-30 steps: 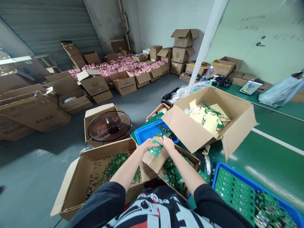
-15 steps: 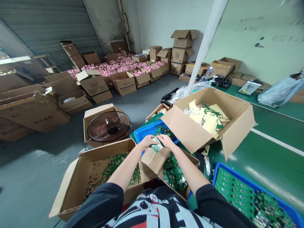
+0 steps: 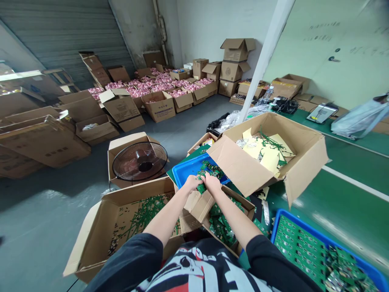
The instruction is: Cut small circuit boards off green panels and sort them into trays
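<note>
Between both hands is a small green circuit board (image 3: 201,187). My left hand (image 3: 192,183) is closed on its left side, and my right hand (image 3: 212,183) pinches it from the right. The two hands almost meet over the near edge of a blue tray (image 3: 182,169), where more green boards (image 3: 212,167) lie at the right. Right below my hands is a cardboard box (image 3: 197,205) with its flap folded outward; a heap of green circuit boards (image 3: 221,227) fills it, partly covered by my right forearm.
To the left, an open carton (image 3: 91,239) holds thin green strips (image 3: 148,213). Behind it stands a fan (image 3: 141,160). At right are a large carton (image 3: 298,129) with yellow sheets (image 3: 269,160) and a blue bin (image 3: 278,221) of board panels. Pink items (image 3: 158,81) fill boxes farther back.
The board between my hands has tilted from showing its pale face to showing green. My right hand has come in closer to my left.
</note>
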Available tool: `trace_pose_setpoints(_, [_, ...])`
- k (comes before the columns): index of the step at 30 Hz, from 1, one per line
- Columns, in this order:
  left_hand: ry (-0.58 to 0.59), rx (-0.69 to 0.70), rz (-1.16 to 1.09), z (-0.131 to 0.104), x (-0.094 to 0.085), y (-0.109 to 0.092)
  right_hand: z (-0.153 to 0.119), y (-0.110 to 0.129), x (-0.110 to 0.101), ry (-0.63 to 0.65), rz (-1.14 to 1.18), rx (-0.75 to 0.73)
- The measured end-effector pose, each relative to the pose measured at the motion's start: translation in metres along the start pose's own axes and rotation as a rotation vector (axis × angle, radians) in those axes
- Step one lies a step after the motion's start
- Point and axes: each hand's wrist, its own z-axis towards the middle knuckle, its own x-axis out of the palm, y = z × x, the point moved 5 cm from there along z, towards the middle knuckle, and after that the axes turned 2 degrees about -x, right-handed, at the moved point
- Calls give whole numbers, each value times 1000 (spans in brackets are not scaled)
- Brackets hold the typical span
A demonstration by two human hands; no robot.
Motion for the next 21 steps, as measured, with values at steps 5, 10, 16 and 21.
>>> trace_pose_setpoints(5, [25, 51, -88, -4, -2, -1, 7, -11, -11, -73, -9, 114])
trace_pose_setpoints(10, [104, 143, -262, -15, -12, -6, 8, -22, -22, -169, 58, 153])
trace_pose_setpoints(16, [26, 261, -372, -17, -18, -11, 2, 5, -8, 71, 529, -187])
trace_pose_setpoints(21, [-109, 360, -394, -22, -7, -12, 0, 9, -4, 20, 658, -196])
